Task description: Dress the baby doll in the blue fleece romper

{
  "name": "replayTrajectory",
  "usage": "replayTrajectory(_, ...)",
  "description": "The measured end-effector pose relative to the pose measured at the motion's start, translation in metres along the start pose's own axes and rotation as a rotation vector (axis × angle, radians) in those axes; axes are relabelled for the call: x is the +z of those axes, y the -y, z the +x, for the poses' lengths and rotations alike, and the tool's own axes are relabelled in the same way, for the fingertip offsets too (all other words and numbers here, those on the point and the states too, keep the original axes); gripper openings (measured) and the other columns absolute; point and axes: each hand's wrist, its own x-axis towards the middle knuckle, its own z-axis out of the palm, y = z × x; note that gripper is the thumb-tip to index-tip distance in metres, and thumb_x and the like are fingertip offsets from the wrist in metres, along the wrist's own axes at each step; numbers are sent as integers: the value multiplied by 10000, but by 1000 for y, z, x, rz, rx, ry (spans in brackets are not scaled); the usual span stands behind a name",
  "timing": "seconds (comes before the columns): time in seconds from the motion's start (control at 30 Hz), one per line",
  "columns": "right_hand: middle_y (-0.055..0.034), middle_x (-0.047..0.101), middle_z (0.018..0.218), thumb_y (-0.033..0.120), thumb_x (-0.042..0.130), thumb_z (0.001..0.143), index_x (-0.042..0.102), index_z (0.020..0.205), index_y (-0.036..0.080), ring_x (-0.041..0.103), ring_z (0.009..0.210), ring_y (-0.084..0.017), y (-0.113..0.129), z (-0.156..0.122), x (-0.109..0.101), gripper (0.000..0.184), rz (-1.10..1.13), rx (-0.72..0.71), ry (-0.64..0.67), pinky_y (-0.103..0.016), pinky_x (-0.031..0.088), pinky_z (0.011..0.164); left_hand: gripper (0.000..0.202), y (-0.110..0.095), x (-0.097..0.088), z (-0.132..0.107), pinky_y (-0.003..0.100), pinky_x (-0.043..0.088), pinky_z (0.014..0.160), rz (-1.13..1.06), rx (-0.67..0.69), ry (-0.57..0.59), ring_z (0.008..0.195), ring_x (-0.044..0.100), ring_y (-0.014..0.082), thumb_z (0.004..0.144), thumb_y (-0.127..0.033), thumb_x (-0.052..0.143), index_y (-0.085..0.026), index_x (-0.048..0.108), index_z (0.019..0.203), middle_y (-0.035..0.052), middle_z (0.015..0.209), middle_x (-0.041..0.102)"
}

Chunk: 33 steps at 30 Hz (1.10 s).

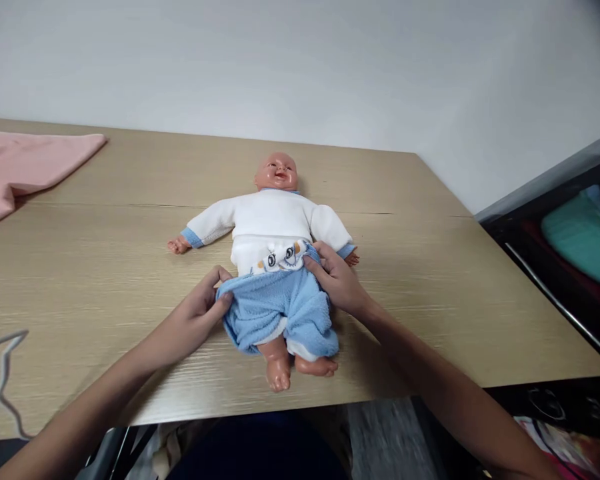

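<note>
A baby doll (pixel 276 172) lies on its back in the middle of a wooden table (pixel 90 267), head away from me. It wears a white long-sleeved top (pixel 270 217) and fuzzy light-blue trousers (pixel 280 310). My left hand (pixel 203 313) pinches the trousers' waistband at the doll's left-hand side in view. My right hand (pixel 337 280) grips the waistband on the other side, near the doll's hip. Both bare feet stick out toward me.
A pink cloth (pixel 25 167) lies at the table's far left corner. A thin grey wire hanger (pixel 5 373) rests near the front left edge. To the right, off the table, a dark shelf holds a teal folded fabric (pixel 580 240). A white wall stands behind.
</note>
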Motion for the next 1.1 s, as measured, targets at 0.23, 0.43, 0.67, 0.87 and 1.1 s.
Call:
replayTrajectory(0.23,28,595,861,603,765,1001,639,960,234,568,816,-184,-7,-6,1,392,-101,-23,-37,-316,478,773,435,4,1,21,382,580,887,149,-2,-148,970,663,240,1024,-592,737,-251,557,1224,33,1044,659)
replayTrajectory(0.43,4,595,942,445,712,1052,605,957,243,596,934,-205,5,1,2,247,-231,-223,-193,-345,463,905,238,3,-17,40,488,387,1302,477,314,-170,1471,537,320,1123,-465,559,-229,588,1131,136,1535,604)
replayTrajectory(0.67,34,542,803,556,722,1021,586,1001,274,515,749,-204,-15,49,2,314,-44,-149,-293,-332,439,724,378,22,-31,108,290,361,639,132,231,-268,680,424,167,1053,-595,688,-254,527,1085,-58,786,462)
replayTrajectory(0.87,5,613,890,531,736,1019,616,921,255,583,857,-204,-22,60,-11,317,-18,-175,-301,-335,462,810,473,33,-45,127,312,418,759,-81,139,-78,858,562,197,925,-645,842,-199,721,1026,19,960,622)
replayTrajectory(1.1,40,454,806,576,711,1042,562,956,279,447,760,-186,-19,70,-22,344,-42,-184,-323,-320,396,717,263,21,-38,126,384,460,975,317,484,-278,1063,616,259,1073,-464,664,-231,608,963,55,1102,670)
